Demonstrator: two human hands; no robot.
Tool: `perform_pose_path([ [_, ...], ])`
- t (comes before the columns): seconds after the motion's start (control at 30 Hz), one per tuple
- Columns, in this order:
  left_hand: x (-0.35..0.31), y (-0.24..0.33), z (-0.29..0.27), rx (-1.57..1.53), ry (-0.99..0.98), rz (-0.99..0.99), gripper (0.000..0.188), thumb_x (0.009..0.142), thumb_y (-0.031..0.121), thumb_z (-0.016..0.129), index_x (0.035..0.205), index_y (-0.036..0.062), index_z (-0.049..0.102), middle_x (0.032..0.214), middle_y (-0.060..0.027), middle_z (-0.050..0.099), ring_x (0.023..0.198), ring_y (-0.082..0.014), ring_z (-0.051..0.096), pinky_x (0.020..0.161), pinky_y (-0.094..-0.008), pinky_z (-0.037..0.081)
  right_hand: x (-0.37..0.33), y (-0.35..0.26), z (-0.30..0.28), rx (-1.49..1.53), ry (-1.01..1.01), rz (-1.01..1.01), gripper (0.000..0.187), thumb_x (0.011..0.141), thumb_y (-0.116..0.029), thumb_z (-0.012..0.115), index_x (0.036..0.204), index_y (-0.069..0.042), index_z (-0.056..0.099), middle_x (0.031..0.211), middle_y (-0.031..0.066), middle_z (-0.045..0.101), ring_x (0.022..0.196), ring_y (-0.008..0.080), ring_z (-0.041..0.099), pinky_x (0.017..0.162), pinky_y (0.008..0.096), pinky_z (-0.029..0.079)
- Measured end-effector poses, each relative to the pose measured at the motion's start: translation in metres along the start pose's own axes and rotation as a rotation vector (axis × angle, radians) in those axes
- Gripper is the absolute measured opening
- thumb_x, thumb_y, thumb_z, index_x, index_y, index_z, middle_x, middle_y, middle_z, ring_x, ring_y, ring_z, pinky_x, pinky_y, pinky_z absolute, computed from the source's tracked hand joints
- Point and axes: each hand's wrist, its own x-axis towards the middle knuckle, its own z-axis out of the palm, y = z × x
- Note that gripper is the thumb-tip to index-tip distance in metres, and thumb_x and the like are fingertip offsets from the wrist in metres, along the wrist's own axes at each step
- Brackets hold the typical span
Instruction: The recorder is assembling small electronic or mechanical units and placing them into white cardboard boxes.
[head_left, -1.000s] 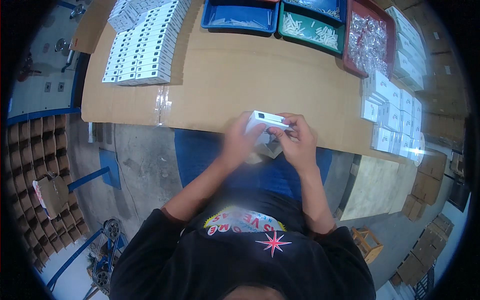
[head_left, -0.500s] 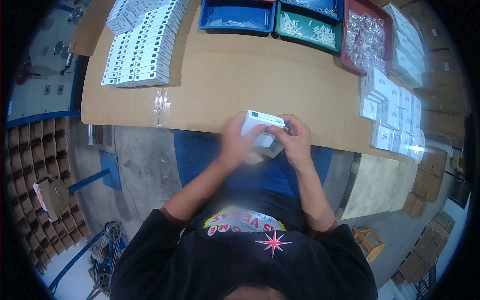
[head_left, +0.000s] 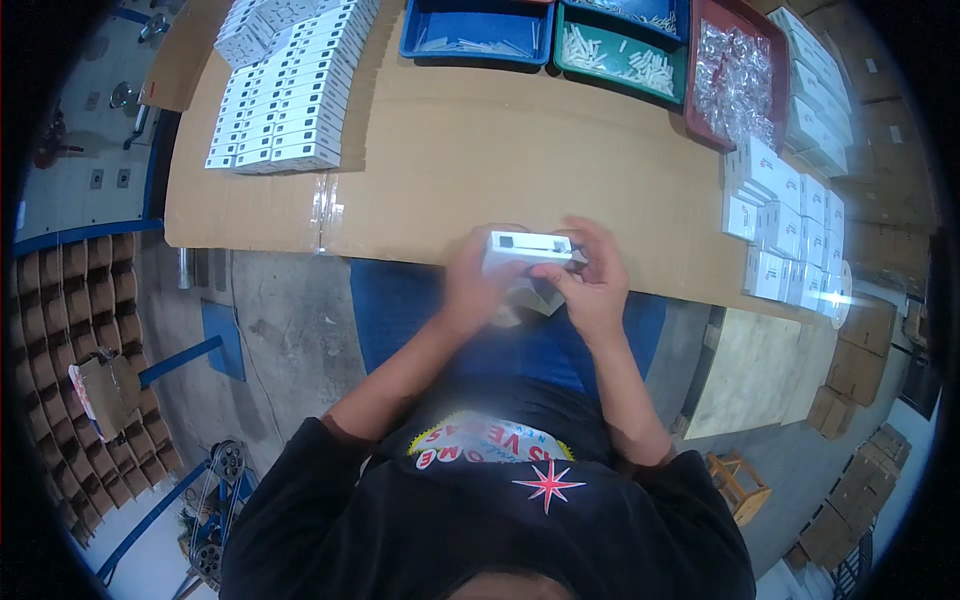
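Observation:
Just off the table's near edge, a small white box (head_left: 515, 262) is held up between both hands. A dark square marks one end of its narrow top side. My left hand (head_left: 468, 285) is wrapped around the box's left end, thumb on the near face. My right hand (head_left: 598, 285) pinches the right end; its thumb rests on the near corner, and its upper fingers are smeared by motion. Beneath the box hangs a pale, greyish flap or folded piece (head_left: 540, 297), partly hidden by the hands; whether it belongs to the box, I cannot tell.
Stacked white boxes (head_left: 290, 120) stand at the table's (head_left: 480, 170) far left, more white boxes (head_left: 785, 225) at its right edge. Along the back are a blue tray (head_left: 477, 58) of thin clear pieces, a green tray (head_left: 672, 95) of white cylinders and a red tray (head_left: 715, 140) of clear packets.
The white box has tipped and dropped slightly, its narrow top side now more level. The fingers of my right hand have shifted up and outward at its right end.

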Motion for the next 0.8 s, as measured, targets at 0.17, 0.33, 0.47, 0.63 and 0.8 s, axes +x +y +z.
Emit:
perform_pose_path([
  [0.17, 0.004, 0.011, 0.005, -0.318, -0.109, 0.073, 0.036, 0.090, 0.007, 0.073, 0.123, -0.0008, 0.062, 0.131, -0.0132, 0.065, 0.118, -0.0234, 0.065, 0.101, -0.0373, 0.053, -0.002, 0.006, -0.003, -0.097, -0.005, -0.529, 0.036, 0.082, 0.001, 0.085, 0.107, -0.002, 0.060, 0.124, 0.0212, 0.071, 0.113, 0.0258, 0.071, 0.089, 0.0352, 0.060],
  [0.33, 0.011, 0.000, -0.009, -0.037, -0.213, 0.250, 0.044, 0.093, 0.029, 0.077, 0.123, 0.0049, 0.057, 0.131, -0.0198, 0.062, 0.123, -0.0264, 0.061, 0.102, -0.0393, 0.052, -0.003, 0.004, -0.018, -0.409, -0.061, -0.705, 0.039, 0.082, 0.002, 0.083, 0.111, -0.002, 0.057, 0.128, 0.0239, 0.068, 0.117, 0.0295, 0.070, 0.095, 0.0381, 0.058],
  [0.47, 0.008, 0.001, -0.005, -0.034, -0.203, 0.190, 0.039, 0.092, 0.022, 0.078, 0.121, 0.0044, 0.058, 0.129, -0.0192, 0.063, 0.123, -0.0264, 0.061, 0.102, -0.0395, 0.052, -0.003, 0.009, -0.007, -0.121, 0.025, -0.683, 0.042, 0.081, 0.003, 0.083, 0.113, -0.001, 0.058, 0.125, 0.0238, 0.069, 0.116, 0.0317, 0.070, 0.097, 0.0389, 0.058],
  [0.63, 0.007, 0.002, -0.002, -0.122, -0.185, 0.124, 0.038, 0.093, 0.016, 0.076, 0.122, 0.0026, 0.057, 0.126, -0.0187, 0.064, 0.122, -0.0279, 0.063, 0.105, -0.0412, 0.052, -0.004, 0.006, -0.010, -0.273, 0.043, -0.648, 0.046, 0.079, 0.004, 0.084, 0.118, 0.000, 0.059, 0.126, 0.0242, 0.068, 0.113, 0.0326, 0.071, 0.096, 0.0390, 0.058],
  [0.8, 0.003, 0.003, -0.002, -0.166, -0.113, 0.063, 0.034, 0.088, 0.003, 0.075, 0.119, 0.0006, 0.060, 0.126, -0.0156, 0.066, 0.119, -0.0246, 0.064, 0.102, -0.0381, 0.053, -0.001, -0.006, -0.007, -0.510, 0.030, -0.780, 0.034, 0.078, 0.004, 0.085, 0.105, 0.000, 0.065, 0.125, 0.0226, 0.067, 0.109, 0.0320, 0.072, 0.091, 0.0371, 0.061],
])
